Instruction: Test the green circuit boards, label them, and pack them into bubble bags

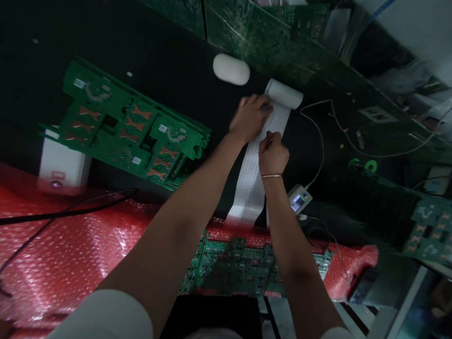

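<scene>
Clearly thin and floppy, the label strip [254,165] lies unrolled across the desk [163,67]; left hand [249,119] presses it flat, fingers together, while right hand [273,154] pinches tweezers [268,138], best at a label's edge.

short white sleeves end above both elbows, forearms bare. a thin metal bangle [271,176] circles the right wrist; a ring [258,103] sits on the left hand [249,119].
</scene>
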`<state>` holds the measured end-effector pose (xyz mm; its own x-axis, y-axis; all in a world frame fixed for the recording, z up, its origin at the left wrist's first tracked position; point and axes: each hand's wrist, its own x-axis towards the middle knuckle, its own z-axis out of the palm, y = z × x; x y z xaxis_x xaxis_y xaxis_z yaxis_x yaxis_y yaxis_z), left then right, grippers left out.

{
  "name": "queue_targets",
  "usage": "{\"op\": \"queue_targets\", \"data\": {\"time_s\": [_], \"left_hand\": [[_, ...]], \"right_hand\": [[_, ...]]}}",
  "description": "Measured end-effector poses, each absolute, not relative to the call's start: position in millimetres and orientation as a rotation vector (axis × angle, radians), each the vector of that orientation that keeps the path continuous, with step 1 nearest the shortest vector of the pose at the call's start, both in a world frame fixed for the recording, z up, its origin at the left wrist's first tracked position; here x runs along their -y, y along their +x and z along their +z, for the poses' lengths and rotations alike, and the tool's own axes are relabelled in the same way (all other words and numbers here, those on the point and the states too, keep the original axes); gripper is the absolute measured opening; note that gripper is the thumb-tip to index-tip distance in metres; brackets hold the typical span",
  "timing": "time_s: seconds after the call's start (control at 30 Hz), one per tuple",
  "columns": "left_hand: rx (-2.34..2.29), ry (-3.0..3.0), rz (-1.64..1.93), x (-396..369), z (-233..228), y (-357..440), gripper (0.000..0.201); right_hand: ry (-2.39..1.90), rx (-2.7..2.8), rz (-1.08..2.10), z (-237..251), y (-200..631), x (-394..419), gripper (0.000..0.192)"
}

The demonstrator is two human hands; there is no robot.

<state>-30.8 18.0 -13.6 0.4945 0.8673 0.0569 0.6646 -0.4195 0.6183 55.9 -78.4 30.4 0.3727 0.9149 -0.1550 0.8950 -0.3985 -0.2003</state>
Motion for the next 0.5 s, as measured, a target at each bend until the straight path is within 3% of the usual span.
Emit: {"op": "queue_targets", "data": {"time_s": [0.5], "left_hand": [[-1.249, 2.202, 0.550, -15.8, -12.0, -31.2, 0.035]], "right_hand": [[-2.568, 1.680, 0.343, 32.5, 48.4, 102.4, 0.023]]}}
